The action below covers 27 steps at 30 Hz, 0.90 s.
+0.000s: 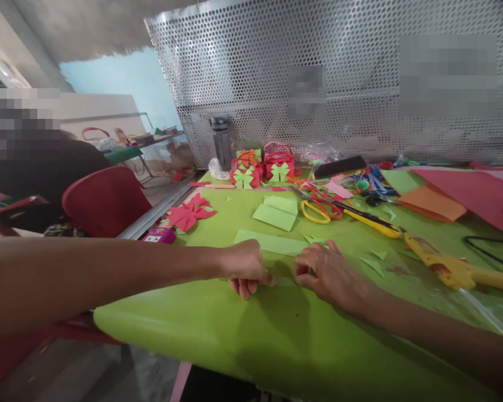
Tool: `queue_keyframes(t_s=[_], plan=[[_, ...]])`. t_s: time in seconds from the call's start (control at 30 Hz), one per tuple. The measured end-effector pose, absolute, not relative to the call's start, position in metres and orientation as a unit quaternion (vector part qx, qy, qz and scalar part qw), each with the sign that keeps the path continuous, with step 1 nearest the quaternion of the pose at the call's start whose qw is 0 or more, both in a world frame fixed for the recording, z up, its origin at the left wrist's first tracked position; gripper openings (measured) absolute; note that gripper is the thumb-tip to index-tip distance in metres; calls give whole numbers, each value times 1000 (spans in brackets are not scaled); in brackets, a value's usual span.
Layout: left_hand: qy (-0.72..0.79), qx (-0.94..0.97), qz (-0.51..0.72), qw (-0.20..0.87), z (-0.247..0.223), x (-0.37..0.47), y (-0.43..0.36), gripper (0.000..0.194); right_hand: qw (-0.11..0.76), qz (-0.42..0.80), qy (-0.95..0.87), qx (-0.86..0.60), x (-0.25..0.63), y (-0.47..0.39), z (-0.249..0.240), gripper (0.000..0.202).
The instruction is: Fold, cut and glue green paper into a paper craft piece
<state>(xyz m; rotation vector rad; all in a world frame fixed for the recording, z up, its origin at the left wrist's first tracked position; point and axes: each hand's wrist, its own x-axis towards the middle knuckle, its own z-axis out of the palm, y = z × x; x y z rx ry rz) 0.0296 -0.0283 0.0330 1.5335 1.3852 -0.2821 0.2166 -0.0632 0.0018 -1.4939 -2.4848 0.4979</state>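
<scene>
On the surface, the light-green paper strip lay just beyond my left grip and right grip, its long axis roughly following the near edge, its right end beside the right grip, both with fingers curled, though whether pinching anything I could not tell.

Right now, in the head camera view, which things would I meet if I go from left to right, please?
Red chair back → red paper cutouts → left hand → right hand → yellow hot-glue gun.
</scene>
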Motion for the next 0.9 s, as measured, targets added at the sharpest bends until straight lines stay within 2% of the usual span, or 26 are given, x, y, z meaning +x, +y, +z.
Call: queue_keyframes(t_s=[0.9], plan=[[676, 557, -33, 481, 32, -69, -45, 36, 112, 162, -836, -513, 215, -67, 3, 18]])
